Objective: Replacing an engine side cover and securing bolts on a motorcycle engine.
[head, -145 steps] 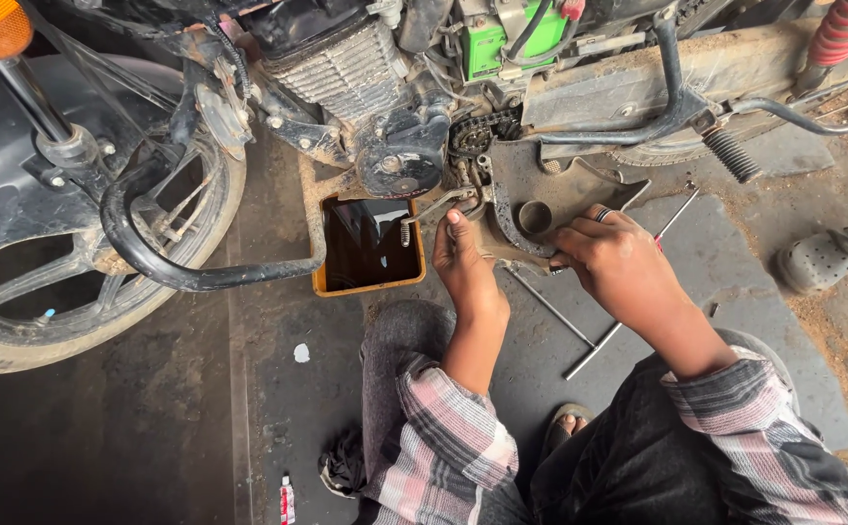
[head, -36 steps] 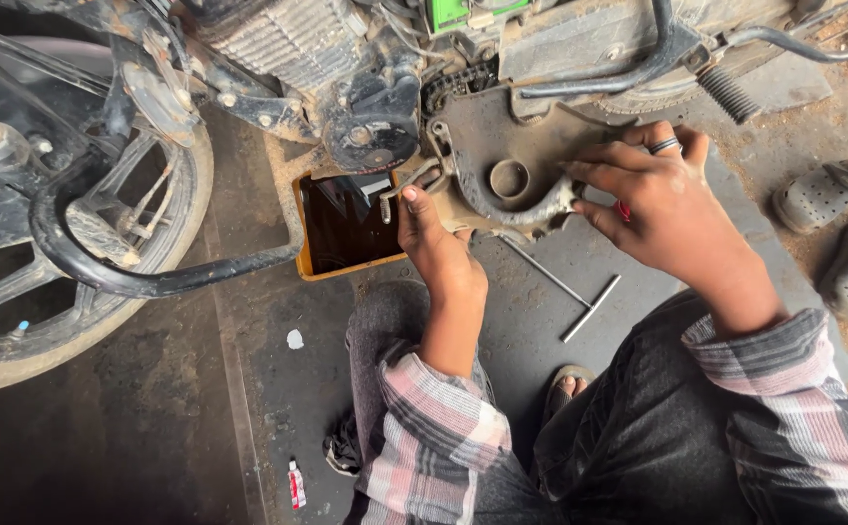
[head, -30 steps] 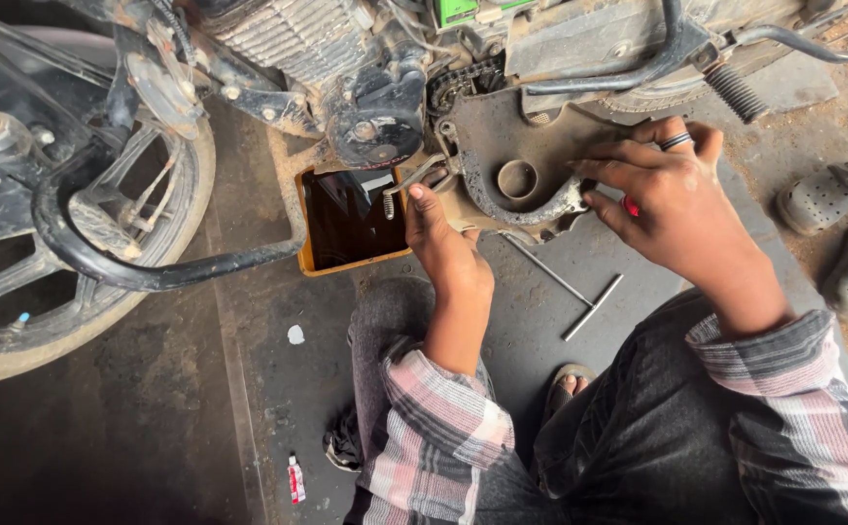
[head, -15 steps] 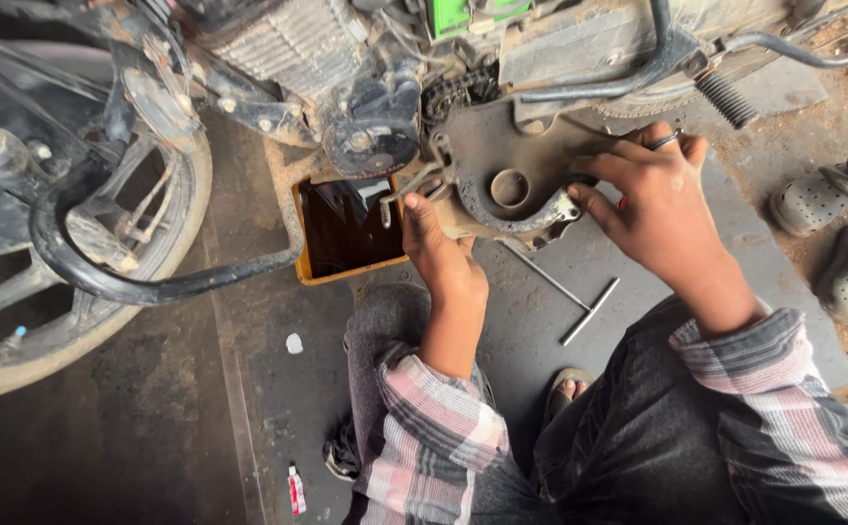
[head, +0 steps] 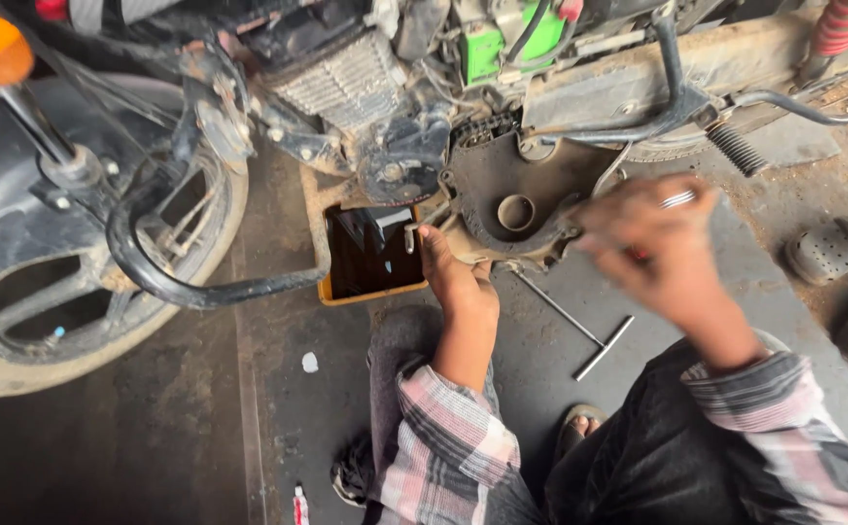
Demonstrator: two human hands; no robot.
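Here left hand grips cover lower edge at engine, above oil pan; right hand blurred, fingers spread, off cover. Risk, judged: one-hand hold slips, cover drops, splashes oil

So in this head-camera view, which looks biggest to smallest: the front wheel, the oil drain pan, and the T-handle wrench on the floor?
1. Front wheel, by far the largest, though partly cut off.
2. Oil drain pan.
3. T-handle wrench, thin, though about as long as the pan.
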